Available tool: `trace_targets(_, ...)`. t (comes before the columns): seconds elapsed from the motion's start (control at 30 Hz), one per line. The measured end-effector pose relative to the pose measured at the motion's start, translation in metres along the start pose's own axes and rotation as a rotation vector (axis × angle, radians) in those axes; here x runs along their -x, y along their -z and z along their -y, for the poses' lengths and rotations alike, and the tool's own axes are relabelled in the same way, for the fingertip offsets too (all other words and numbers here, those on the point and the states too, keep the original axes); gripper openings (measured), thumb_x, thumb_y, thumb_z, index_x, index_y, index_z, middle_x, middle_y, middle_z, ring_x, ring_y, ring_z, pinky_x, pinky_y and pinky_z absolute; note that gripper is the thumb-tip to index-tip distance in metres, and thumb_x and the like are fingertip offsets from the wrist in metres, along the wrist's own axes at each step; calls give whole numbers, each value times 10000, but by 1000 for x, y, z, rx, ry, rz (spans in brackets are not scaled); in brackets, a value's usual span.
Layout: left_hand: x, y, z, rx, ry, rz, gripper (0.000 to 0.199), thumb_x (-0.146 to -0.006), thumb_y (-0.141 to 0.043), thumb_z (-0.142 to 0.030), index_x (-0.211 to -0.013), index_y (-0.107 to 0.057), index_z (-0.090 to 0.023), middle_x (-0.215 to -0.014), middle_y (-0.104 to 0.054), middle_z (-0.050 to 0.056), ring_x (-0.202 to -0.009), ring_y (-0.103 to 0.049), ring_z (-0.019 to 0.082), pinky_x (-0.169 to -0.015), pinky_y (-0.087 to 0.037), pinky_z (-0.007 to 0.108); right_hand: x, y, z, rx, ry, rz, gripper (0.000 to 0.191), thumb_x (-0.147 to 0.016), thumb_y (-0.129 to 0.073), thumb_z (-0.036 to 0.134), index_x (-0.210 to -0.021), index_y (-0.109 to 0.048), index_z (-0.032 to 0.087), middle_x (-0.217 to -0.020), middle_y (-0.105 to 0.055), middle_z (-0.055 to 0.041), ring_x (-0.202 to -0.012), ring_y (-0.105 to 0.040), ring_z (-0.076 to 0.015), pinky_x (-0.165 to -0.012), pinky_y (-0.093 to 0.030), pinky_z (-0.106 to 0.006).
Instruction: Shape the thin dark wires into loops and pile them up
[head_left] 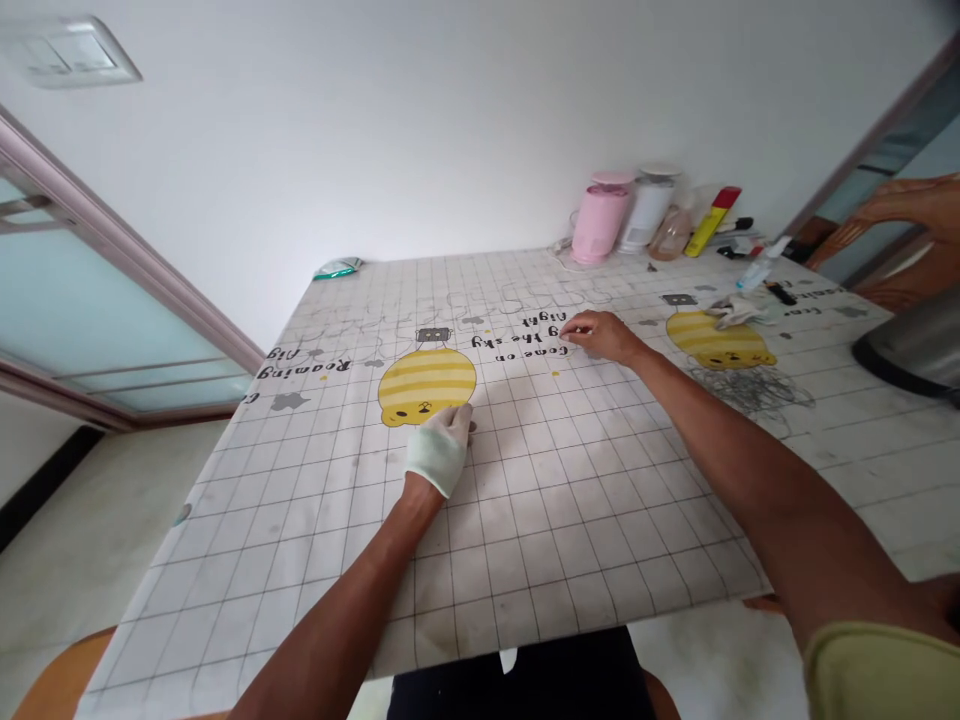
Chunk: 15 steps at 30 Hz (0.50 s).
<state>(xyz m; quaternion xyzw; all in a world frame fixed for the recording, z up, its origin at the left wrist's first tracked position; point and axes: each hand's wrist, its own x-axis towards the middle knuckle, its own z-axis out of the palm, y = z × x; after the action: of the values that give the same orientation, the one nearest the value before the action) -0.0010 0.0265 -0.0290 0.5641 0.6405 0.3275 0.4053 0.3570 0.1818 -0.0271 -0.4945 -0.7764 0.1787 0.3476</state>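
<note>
My left hand (439, 445), in a pale work glove, rests on the tablecloth (525, 520) at the lower edge of a printed yellow balloon bear. Its fingers are pressed together and point away from me; whatever lies under them is hidden. My right hand (600, 335) is bare and sits farther off to the right, over the printed black lettering. Its thumb and fingers are bent into a pinch near the cloth. Anything between those fingertips is too small to make out. A crumpled pale glove (750, 306) lies right of my right hand.
Along the wall stand a pink cylindrical device (600, 220), a white one (646, 212), a bottle (672, 234) and a yellow-red box (712, 222). A small spray bottle (763, 264) stands nearby. A metal vessel (919, 340) is at right, a green packet (337, 268) at the far left corner.
</note>
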Motion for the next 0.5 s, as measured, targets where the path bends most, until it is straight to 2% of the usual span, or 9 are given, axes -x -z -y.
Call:
trace_targets(0.17, 1, 0, -2, -94, -17, 11, 364, -953, -488, -491, -815, -724, -249, -905, -786, 37, -779, -711, 215, -728, -525, 308, -38, 7, -37, 5, -18, 52, 231, -829, -722, 441, -885, -809, 235, -962, -767, -59, -907, -673, -227, -824, -529, -367)
trace_targets(0.3, 3, 0, -6, -156, -22, -8, 320, -951, -497, -458, -837, -733, -275, -908, -788, 25, -813, -720, 228, -750, -530, 309, -61, 5, -45, 64, 70, 51, 159, -853, -713, 399, -839, -807, 272, -995, -769, -48, -1026, -653, -250, -957, -518, -428)
trace_targets(0.4, 3, -1, -4, -214, -28, -25, 286, -944, -516, -428, -852, -749, -290, -877, -783, 25, -830, -719, 242, -729, -527, 305, -73, 3, -53, 101, 140, 65, 107, -845, -732, 346, -798, -805, 284, -1017, -771, -40, -1049, -649, -258, -1081, -452, -497)
trace_targets(0.5, 2, -1, 1, -244, -58, -39, 259, -936, -535, -408, -905, -769, -300, -898, -787, 27, -860, -720, 255, -729, -531, 304, -78, 2, -62, 140, 160, 66, 77, -834, -754, 307, -789, -810, 278, -1068, -764, -44, -1086, -635, -275, -1106, -425, -516)
